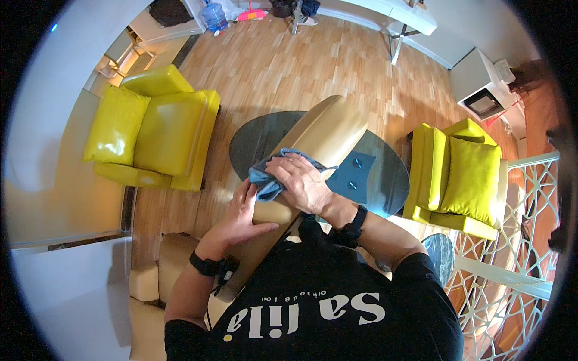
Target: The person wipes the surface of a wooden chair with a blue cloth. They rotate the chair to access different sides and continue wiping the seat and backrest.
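A long padded cushion (323,128) in shiny tan leather-like material stretches away from my body, its far end over a dark oval tabletop (257,131). My right hand (301,182) presses a crumpled blue-grey cloth (266,180) onto its upper face. Just left of the cloth, my left hand (241,219) lies against the cushion's near part, thumb spread from the fingers. Its fingertips are close to the cloth's edge, and whether they touch it is hard to tell. Both wrists wear black bands.
Yellow armchairs stand at left (169,131) and right (429,171), each with a pillow. A dark blue flat item (350,180) shows at the tabletop. Tan seating (174,261) is at lower left, a white lattice screen (501,270) at right. A water jug (213,17) stands far back.
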`<state>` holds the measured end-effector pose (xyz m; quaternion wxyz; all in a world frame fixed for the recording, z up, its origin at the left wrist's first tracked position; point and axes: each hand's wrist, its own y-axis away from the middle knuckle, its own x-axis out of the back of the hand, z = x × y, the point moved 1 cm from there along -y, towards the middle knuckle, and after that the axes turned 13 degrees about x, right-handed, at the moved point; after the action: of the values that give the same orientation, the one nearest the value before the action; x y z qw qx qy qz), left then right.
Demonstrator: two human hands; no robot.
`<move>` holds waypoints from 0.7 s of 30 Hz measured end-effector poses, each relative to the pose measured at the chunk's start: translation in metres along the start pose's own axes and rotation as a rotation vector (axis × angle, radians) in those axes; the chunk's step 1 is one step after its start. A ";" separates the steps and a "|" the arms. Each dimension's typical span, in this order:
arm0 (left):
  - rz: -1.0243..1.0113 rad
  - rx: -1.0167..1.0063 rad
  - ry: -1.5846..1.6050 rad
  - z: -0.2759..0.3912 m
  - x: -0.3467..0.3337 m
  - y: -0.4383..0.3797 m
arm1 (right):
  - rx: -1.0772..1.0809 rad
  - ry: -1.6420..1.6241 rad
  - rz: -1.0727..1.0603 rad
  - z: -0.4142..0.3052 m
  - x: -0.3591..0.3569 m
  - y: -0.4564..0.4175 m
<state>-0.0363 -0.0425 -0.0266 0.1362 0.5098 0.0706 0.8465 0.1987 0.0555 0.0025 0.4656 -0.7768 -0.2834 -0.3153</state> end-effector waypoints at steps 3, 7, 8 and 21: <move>-0.038 -0.077 0.055 -0.012 -0.007 -0.003 | 0.024 -0.181 0.044 -0.016 -0.005 -0.002; 0.092 -0.137 0.062 -0.008 0.000 -0.005 | 0.016 -0.293 0.008 -0.013 0.013 -0.005; 0.031 0.016 -0.005 -0.002 0.003 -0.001 | -0.022 -0.224 0.037 -0.002 0.019 -0.002; -0.053 0.004 0.081 -0.001 0.015 -0.008 | -0.087 0.106 0.066 0.015 0.011 0.045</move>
<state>-0.0426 -0.0302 -0.0163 0.1546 0.4733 0.0910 0.8625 0.2418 0.0527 -0.0193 0.4561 -0.7874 -0.2187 -0.3523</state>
